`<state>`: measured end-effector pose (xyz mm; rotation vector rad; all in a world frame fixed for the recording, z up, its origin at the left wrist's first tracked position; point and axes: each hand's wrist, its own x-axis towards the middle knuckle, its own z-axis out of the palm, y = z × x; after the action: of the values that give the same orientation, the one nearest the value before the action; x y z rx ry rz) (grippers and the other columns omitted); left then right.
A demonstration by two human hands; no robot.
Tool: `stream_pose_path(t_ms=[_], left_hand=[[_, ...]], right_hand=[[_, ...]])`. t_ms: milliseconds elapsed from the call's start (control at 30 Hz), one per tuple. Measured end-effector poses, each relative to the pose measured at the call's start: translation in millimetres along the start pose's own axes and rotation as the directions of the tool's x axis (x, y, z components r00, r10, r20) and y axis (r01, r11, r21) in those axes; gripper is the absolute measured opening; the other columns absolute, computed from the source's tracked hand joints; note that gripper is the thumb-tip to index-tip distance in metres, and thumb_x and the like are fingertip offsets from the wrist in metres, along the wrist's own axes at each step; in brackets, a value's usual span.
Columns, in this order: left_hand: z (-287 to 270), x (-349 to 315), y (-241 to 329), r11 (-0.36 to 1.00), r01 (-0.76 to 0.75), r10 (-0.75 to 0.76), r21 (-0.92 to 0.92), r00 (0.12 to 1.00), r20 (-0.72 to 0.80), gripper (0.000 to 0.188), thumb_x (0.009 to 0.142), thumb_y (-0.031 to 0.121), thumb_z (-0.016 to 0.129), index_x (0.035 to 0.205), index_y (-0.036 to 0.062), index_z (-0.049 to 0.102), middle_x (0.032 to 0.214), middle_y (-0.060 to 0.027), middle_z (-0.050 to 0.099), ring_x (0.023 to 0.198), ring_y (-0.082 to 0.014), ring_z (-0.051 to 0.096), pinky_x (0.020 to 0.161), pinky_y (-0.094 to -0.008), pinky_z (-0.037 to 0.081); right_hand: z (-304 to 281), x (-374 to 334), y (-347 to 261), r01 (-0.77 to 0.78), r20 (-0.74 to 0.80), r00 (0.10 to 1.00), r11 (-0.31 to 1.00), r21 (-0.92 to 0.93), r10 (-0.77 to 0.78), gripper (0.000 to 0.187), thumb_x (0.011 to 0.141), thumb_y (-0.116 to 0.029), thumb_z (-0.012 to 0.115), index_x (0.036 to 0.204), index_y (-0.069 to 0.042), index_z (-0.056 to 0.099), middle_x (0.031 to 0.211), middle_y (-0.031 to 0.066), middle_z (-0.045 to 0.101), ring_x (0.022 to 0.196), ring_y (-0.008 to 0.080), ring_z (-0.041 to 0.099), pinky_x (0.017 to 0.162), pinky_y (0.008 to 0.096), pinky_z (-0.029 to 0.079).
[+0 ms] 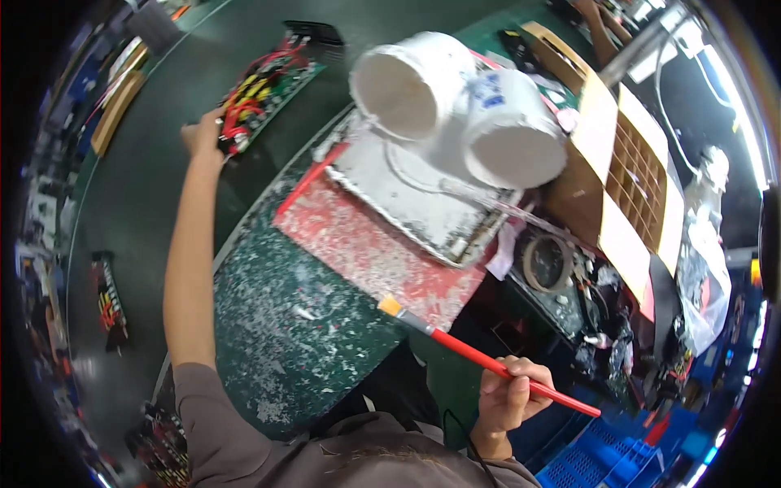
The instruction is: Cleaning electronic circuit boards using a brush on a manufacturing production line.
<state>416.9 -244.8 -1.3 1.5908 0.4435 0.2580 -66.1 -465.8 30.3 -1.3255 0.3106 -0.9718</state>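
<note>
The bench (281, 358) nearest the person is green and thickly spattered with white, and along its far side runs a smooth, dark green work surface (122, 211). A red sheet (390, 252), spattered too, lies under a white-smeared tray (399, 191), and two white tubs, one (390, 93) left of the other (517, 134), have their mouths turned toward the person. Over to the right I see a divided cardboard box (636, 183), a ring-shaped roll (547, 263) and a clear plastic bag (704, 268), with a blue crate (598, 459) low down.

The right hand (512, 394) has its fingers closed round the red handle of a paintbrush (468, 349); the bristles (390, 306) point away to the left, over the sheet's near edge. The left arm stretches across to the dark surface, where a circuit board (264, 102) with red and yellow parts extends beyond the left hand (205, 134). The fingers meet its near end, but that spot is blurred, and I cannot tell whether they grip it or merely touch it.
</note>
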Motion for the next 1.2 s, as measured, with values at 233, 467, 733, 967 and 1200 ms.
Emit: stream_pose_path(t_ms=[233, 467, 733, 967, 1200], left_hand=[[-39.2, 16.8, -12.9, 0.994, 0.094, -0.063, -0.062, 0.921, 0.386, 0.065, 0.074, 0.003, 0.07, 0.129, 0.0044, 0.034, 0.11, -0.0135, 0.053, 0.099, -0.0257, 0.058, 0.081, -0.0394, 0.051], [-47.4, 40.3, -14.7, 0.992, 0.123, -0.129, 0.041, 0.94, 0.317, 0.055, 0.071, -0.004, 0.061, 0.122, 0.0015, 0.041, 0.109, -0.0144, 0.052, 0.093, -0.0248, 0.058, 0.073, -0.0376, 0.052], [-74.8, 71.0, -1.5, 0.966, 0.257, -0.232, -0.003, 0.88, 0.414, 0.01, 0.068, -0.005, 0.053, 0.075, 0.0027, 0.055, 0.07, -0.0063, 0.055, 0.062, -0.0188, 0.055, 0.06, -0.0302, 0.05], [-169.7, 26.4, 63.5, 0.993, 0.085, -0.112, 0.076, 0.858, 0.501, 0.028, 0.063, 0.001, 0.055, 0.09, 0.0036, 0.057, 0.085, -0.0093, 0.061, 0.075, -0.024, 0.061, 0.066, -0.0348, 0.053], [-288.5, -156.5, 102.7, 0.961, 0.219, -0.268, 0.171, 0.895, 0.357, 0.049, 0.064, 0.006, 0.048, 0.112, 0.0008, 0.055, 0.084, -0.0124, 0.061, 0.059, -0.0233, 0.06, 0.053, -0.0362, 0.054]], right_hand=[[-16.9, 6.4, 1.7, -0.046, -0.025, 0.999, 0.999, 0.011, 0.046, 0.017, 0.093, -0.012, 0.049, 0.09, 0.005, 0.05, 0.066, 0.0102, 0.053, 0.046, 0.0129, 0.046, 0.042, 0.024, 0.037], [-26.6, 7.2, 4.4, -0.073, -0.074, 0.995, 0.997, 0.002, 0.073, 0.014, 0.087, -0.006, 0.053, 0.089, 0.006, 0.058, 0.057, 0.0105, 0.057, 0.045, 0.0156, 0.054, 0.046, 0.027, 0.044], [-25.1, 14.9, -0.4, -0.003, -0.156, 0.987, 0.978, -0.207, -0.03, 0.03, 0.094, -0.019, 0.051, 0.104, 0.009, 0.055, 0.066, 0.0152, 0.057, 0.051, 0.0194, 0.053, 0.048, 0.0285, 0.043], [-17.2, 76.4, 6.4, 0.038, -0.059, 0.996, 0.938, -0.346, -0.062, 0.027, 0.096, -0.009, 0.048, 0.114, 0.01, 0.057, 0.082, 0.0157, 0.066, 0.068, 0.0175, 0.063, 0.064, 0.0296, 0.053], [-11.7, 94.1, 18.6, 0.1, 0.001, 0.994, 0.932, -0.348, -0.107, 0.024, 0.096, -0.008, 0.049, 0.111, 0.008, 0.059, 0.083, 0.0138, 0.066, 0.068, 0.0156, 0.064, 0.064, 0.0274, 0.054]])
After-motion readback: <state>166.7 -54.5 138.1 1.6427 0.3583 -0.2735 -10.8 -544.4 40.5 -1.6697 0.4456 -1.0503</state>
